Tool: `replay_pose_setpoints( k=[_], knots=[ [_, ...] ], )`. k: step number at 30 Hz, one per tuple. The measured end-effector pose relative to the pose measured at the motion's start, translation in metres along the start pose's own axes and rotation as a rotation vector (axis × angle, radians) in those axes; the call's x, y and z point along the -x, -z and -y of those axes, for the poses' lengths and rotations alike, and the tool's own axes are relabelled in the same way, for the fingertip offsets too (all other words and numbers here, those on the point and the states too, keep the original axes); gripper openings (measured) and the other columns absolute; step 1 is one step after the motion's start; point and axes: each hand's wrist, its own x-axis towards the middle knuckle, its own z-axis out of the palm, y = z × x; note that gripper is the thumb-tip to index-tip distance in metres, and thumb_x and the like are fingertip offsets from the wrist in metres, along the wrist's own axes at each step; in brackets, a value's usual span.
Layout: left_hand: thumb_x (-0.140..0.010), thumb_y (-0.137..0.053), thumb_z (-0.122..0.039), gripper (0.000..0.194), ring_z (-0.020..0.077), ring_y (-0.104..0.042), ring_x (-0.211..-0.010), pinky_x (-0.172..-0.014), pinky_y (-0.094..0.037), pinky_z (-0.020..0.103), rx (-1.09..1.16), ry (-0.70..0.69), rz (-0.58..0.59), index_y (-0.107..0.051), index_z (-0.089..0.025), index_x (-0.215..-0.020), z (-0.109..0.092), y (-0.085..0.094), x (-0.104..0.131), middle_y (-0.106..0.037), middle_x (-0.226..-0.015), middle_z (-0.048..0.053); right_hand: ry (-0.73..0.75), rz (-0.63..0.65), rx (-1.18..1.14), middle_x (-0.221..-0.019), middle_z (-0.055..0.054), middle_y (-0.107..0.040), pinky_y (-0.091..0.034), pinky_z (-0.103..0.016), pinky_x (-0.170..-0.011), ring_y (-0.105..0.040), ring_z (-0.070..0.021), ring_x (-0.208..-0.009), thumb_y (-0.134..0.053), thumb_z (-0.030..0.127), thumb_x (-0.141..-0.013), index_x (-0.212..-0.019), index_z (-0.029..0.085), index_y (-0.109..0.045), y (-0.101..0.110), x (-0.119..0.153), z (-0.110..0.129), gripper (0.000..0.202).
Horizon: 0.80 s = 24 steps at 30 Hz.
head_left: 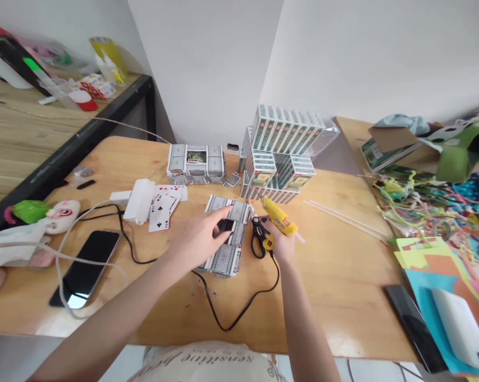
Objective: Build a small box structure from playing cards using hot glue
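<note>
Head view: right-hand grip (282, 240) around yellow plastic glue gun (278, 216), left-hand grip (199, 235) on patterned-card box (225, 233).

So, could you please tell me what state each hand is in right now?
Left hand: open, thumb and forefinger apart at the card-covered box; firm contact unclear.
Right hand: closed around the yellow glue gun.

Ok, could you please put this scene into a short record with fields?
Left hand: at the near patterned-card structure, fingers by its dark opening
Right hand: holding a yellow glue gun
Beside right hand: black-handled scissors
Behind: a similar card structure, stacked card boxes
Left side: loose playing cards, phone
Right side: coloured paper
</note>
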Motion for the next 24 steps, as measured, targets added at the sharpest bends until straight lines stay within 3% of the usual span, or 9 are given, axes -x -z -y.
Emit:
replay_pose_setpoints(
  k=[2, 6, 9, 12, 20, 24],
  knots=[
    [-0.083, -0.052, -0.027, 0.051, 0.0225, -0.048, -0.119, -0.101, -0.038, 0.037, -0.126, -0.195, -0.116, -0.043, -0.026, -0.134, 0.003, 0.007, -0.014, -0.050, -0.134, 0.004, -0.026, -0.023, 0.022, -0.069, -0.001, -0.065, -0.045, -0.026, -0.056, -0.061, -0.0176, -0.067, -0.070, 0.029, -0.061, -0.077, 0.019, -0.066, 0.010, 0.012, 0.000, 0.019],
    [-0.074, -0.063, -0.022, 0.062, 0.0219, -0.024, -0.137, -0.114, -0.019, 0.039, -0.231, -0.451, 0.060, -0.043, -0.022, -0.133, 0.013, 0.010, -0.053, -0.033, -0.148, 0.003, 0.028, 0.169, 0.112, -0.069, 0.002, -0.062, -0.043, -0.026, -0.057, -0.056, -0.0143, -0.062, -0.069, 0.024, -0.063, -0.075, 0.020, -0.064, 0.020, 0.032, 0.003, 0.014],
    [-0.072, -0.065, -0.020, 0.063, 0.0200, -0.037, -0.131, -0.110, -0.026, 0.034, -0.191, -0.456, 0.196, -0.045, -0.023, -0.132, 0.020, 0.009, -0.074, -0.044, -0.141, 0.004, 0.065, 0.262, 0.186, -0.062, 0.004, -0.058, -0.039, -0.025, -0.052, -0.050, -0.0125, -0.055, -0.067, 0.021, -0.065, -0.071, 0.021, -0.062, 0.022, 0.040, 0.002, 0.008],
    [-0.074, -0.063, -0.020, 0.056, 0.0188, -0.048, -0.122, -0.104, -0.033, 0.031, -0.149, -0.460, 0.242, -0.050, -0.026, -0.128, 0.026, 0.009, -0.081, -0.053, -0.133, 0.002, 0.057, 0.260, 0.166, -0.066, 0.003, -0.060, -0.040, -0.025, -0.053, -0.051, -0.0135, -0.058, -0.067, 0.022, -0.066, -0.074, 0.021, -0.064, 0.021, 0.040, -0.003, 0.009],
    [-0.078, -0.059, -0.029, 0.046, 0.0194, -0.051, -0.119, -0.101, -0.036, 0.032, -0.182, -0.378, 0.166, -0.055, -0.025, -0.124, 0.038, 0.017, -0.072, -0.055, -0.131, 0.002, -0.010, 0.173, -0.079, -0.069, -0.001, -0.065, -0.048, -0.028, -0.060, -0.059, -0.0169, -0.064, -0.073, 0.030, -0.057, -0.070, 0.019, -0.067, 0.003, 0.013, -0.026, 0.018],
    [-0.077, -0.058, -0.030, 0.042, 0.0201, -0.054, -0.116, -0.098, -0.038, 0.032, -0.222, -0.311, 0.114, -0.060, -0.025, -0.119, 0.037, 0.019, -0.066, -0.059, -0.127, 0.001, -0.069, 0.145, -0.215, -0.066, -0.002, -0.065, -0.048, -0.028, -0.055, -0.059, -0.0160, -0.058, -0.074, 0.030, -0.054, -0.069, 0.018, -0.067, -0.005, 0.009, -0.043, 0.021]
  ],
)
